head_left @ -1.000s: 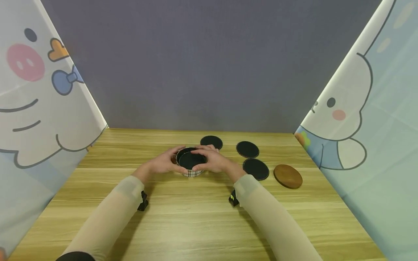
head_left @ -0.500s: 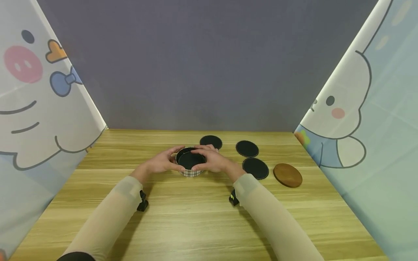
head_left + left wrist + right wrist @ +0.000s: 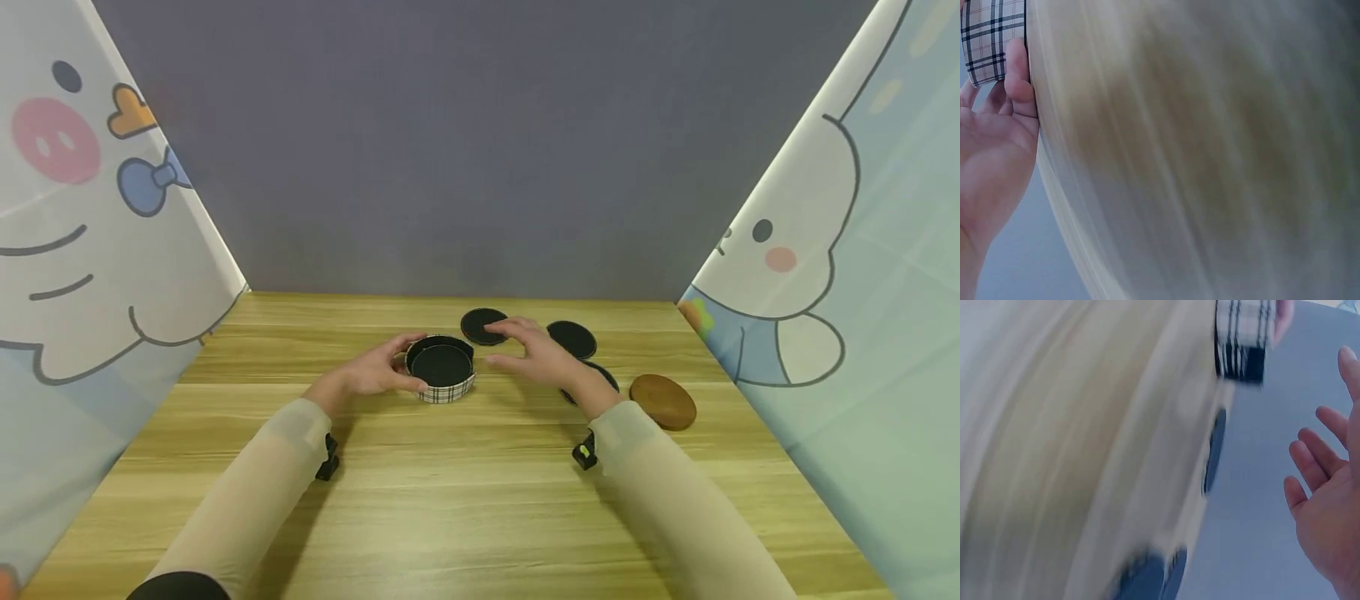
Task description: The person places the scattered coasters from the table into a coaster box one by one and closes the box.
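A round plaid coaster holder (image 3: 442, 392) with a black inside sits on the table, and a black disc shows within its low wall. My left hand (image 3: 375, 368) holds its left side, thumb at the front and fingers reaching round the back. In the left wrist view the fingers lie against the plaid wall (image 3: 992, 37). To the right of the holder, my right hand (image 3: 542, 354) is in the air, fingers loosely bent and nothing in them. Behind that hand lie black round coasters (image 3: 480, 326) (image 3: 573, 339); another coaster (image 3: 604, 375) is partly hidden by the wrist.
A brown wooden disc (image 3: 663, 401) lies at the right on the wood-grain table (image 3: 435, 500). A dark grey panel (image 3: 465, 150) stands at the back. Cartoon-printed cloths (image 3: 105, 275) close in both sides.
My right hand has let go of the coaster holder and moved right, over toward the coasters. The left hand stays on the holder, which has hardly moved.
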{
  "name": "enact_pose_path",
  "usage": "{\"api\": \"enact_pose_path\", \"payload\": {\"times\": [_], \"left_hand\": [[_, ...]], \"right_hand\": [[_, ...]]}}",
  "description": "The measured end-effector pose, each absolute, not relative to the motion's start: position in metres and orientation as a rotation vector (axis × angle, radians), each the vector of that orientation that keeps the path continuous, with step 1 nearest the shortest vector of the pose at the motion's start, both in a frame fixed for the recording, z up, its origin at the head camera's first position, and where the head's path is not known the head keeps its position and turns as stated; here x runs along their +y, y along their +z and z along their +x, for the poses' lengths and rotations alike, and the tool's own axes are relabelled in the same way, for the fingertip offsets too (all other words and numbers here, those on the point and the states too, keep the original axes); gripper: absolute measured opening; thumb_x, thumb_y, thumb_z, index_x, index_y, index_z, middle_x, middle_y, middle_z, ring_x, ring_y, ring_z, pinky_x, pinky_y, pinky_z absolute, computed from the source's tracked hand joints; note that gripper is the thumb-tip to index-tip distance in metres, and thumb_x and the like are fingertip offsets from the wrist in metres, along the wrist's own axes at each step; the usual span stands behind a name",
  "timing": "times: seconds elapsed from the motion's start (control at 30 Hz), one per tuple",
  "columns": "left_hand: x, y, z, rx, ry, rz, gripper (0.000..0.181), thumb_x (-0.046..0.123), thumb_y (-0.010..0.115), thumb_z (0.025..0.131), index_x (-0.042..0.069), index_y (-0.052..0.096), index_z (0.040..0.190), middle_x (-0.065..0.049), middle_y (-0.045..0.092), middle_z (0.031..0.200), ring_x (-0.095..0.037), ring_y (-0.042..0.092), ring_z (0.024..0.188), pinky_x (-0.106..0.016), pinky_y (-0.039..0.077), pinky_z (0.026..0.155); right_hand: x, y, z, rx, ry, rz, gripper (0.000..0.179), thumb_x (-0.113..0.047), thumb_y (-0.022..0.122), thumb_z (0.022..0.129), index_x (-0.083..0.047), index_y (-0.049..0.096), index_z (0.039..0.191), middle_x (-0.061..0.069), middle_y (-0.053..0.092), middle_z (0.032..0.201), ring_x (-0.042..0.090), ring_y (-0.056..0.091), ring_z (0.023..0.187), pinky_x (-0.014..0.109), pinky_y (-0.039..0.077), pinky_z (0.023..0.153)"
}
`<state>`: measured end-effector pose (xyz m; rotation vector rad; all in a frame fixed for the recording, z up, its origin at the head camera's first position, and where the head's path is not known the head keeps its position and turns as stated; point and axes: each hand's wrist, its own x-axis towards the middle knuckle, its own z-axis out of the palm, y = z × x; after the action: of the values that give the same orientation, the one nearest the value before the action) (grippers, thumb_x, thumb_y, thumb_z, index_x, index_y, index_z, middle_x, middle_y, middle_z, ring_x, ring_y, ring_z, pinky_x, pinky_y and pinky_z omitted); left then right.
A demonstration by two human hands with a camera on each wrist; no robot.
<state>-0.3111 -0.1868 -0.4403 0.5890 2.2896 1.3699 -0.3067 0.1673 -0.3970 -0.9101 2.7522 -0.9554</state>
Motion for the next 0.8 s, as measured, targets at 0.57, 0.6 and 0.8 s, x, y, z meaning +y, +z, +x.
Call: {"api": "enact_pose_path", "payload": {"times": [0.57,0.6,0.8], "left_hand": [[-0.189,-0.442,-0.311,2.326,1.306,0.59,0.108,0.032,0.088,0.097,0.018,0.016,0.177,-0.027,0.03,0.176,-0.045,0.062,0.136,-0.047,0.057,0.102],[-0.189,-0.442,-0.31,2.324,1.309,0.587,0.108,0.032,0.088,0.097,0.019,0.016,0.177,-0.027,0.031,0.175,-0.045,0.061,0.137,-0.047,0.057,0.102],[-0.188,-0.441,-0.31,2.319,1.32,0.577,0.108,0.032,0.088,0.097,0.018,0.017,0.177,-0.027,0.035,0.174,-0.045,0.061,0.137,-0.044,0.058,0.099]], "right_hand": [[0.307,-0.407,-0.295,2.808,-0.746,-0.691,0.059,-0.034,0.079,0.103,-0.004,0.064,0.151,0.026,0.057,0.151,0.052,0.056,0.137,0.068,0.046,0.112],[0.31,-0.408,-0.294,2.808,-0.72,-0.683,0.06,-0.035,0.081,0.102,-0.004,0.065,0.151,0.027,0.056,0.152,0.053,0.055,0.138,0.069,0.045,0.113],[0.316,-0.411,-0.291,2.814,-0.588,-0.677,0.062,-0.037,0.085,0.098,-0.009,0.067,0.15,0.033,0.05,0.16,0.059,0.046,0.148,0.074,0.037,0.119]]}}
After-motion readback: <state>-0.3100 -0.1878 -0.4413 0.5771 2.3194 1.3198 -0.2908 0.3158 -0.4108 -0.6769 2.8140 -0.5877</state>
